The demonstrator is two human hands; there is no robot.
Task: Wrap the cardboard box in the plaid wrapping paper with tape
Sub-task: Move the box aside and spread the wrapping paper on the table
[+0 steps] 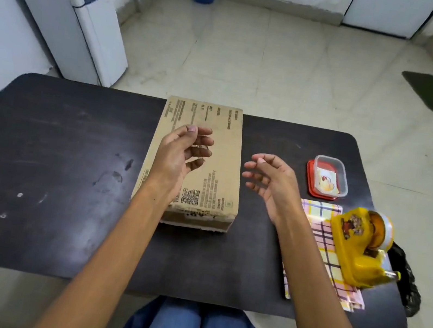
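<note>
A printed brown cardboard box (223, 148) lies flat in the middle of the dark table (51, 165), its long side running away from me. My left hand (183, 152) hovers over the box's left half with relaxed fingers, holding nothing. Just right of the box, my right hand (269, 181) floats above the table with loosely curled fingers and is empty too. Folded plaid wrapping paper (320, 255), pink, yellow and white, lies at the right. A yellow tape dispenser (359, 245) with a tape roll sits on top of the paper.
A clear plastic container with a red lid (327, 176) stands behind the paper at the right. Over the table's right edge hangs a black plastic bag (404, 281). A white water dispenser (73, 5) stands on the floor at the far left.
</note>
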